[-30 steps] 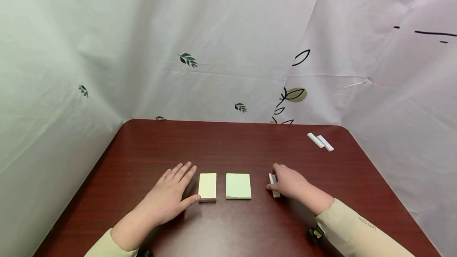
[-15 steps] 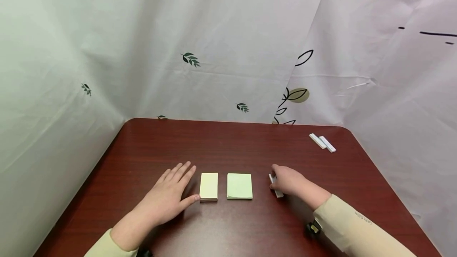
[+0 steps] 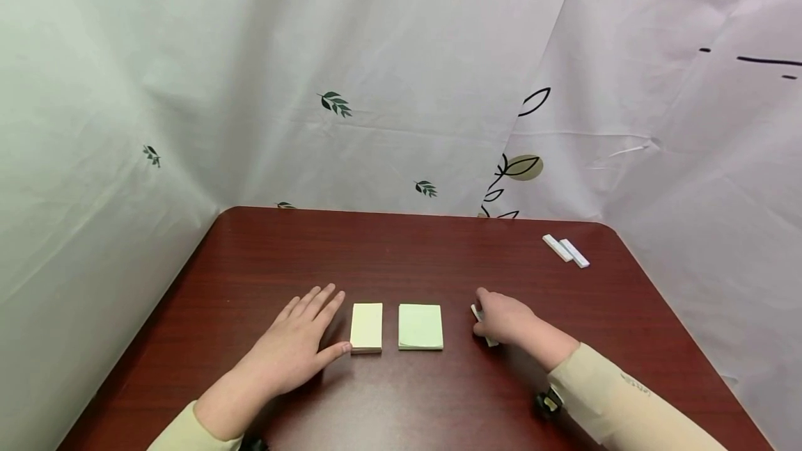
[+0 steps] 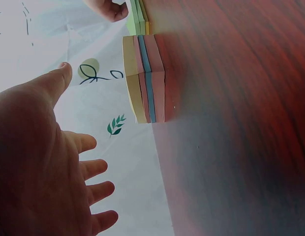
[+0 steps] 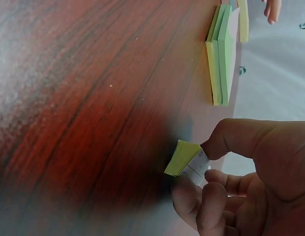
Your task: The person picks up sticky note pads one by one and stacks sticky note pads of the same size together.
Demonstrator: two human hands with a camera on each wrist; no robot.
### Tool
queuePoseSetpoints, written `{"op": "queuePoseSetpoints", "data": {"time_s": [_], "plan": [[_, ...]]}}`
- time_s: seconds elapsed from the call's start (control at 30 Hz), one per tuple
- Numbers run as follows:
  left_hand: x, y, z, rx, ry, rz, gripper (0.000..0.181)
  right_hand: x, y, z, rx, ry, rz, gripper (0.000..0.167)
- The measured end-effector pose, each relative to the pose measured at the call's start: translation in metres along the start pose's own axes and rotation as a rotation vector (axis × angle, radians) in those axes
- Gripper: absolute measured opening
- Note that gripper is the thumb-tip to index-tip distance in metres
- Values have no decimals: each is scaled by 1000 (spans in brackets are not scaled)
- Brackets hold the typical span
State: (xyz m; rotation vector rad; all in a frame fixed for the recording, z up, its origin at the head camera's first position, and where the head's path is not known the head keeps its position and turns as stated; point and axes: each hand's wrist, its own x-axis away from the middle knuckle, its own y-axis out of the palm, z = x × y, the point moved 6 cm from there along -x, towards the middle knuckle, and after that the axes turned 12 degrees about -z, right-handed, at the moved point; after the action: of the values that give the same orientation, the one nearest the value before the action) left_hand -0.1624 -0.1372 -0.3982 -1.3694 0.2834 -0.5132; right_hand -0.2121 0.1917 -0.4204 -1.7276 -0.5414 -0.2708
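My left hand [image 3: 293, 348] has its fingers straight and spread beside a pad of sticky notes with a pale yellow top [image 3: 366, 326]. In the left wrist view its thumb is apart from this pad, whose edge shows yellow, pink and blue layers [image 4: 146, 81]. To the right lies a light green sticky-note pad [image 3: 420, 326]. My right hand [image 3: 506, 317] pinches a small narrow pad, apparently of sticky notes [image 5: 183, 158], with a yellow-green face and a white printed side. It sits slanted at the tabletop, and the fingers hide much of it.
Two narrow white strips [image 3: 556, 248] lie side by side near the back right corner of the dark red wooden table [image 3: 376, 242]. A white cloth [image 3: 401, 75] with leaf prints hangs behind the table and along both sides.
The narrow pad in my right hand has turned, its near end swinging to the right, and the right thumb has shifted slightly. My left hand stays in place. The head view has moved a little.
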Motion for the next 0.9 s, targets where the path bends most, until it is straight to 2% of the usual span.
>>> {"op": "queuePoseSetpoints", "data": {"time_s": [0.33,0.73,0.9], "plan": [[1,1,0,4,4,-2,81,5,-4,1,9,-1,29,28],[2,0,0,1,5,8,81,7,-3,11,-57,11,37,25],[2,0,1,5,7,-2,81,7,-4,17,-44,17,66,23]]}}
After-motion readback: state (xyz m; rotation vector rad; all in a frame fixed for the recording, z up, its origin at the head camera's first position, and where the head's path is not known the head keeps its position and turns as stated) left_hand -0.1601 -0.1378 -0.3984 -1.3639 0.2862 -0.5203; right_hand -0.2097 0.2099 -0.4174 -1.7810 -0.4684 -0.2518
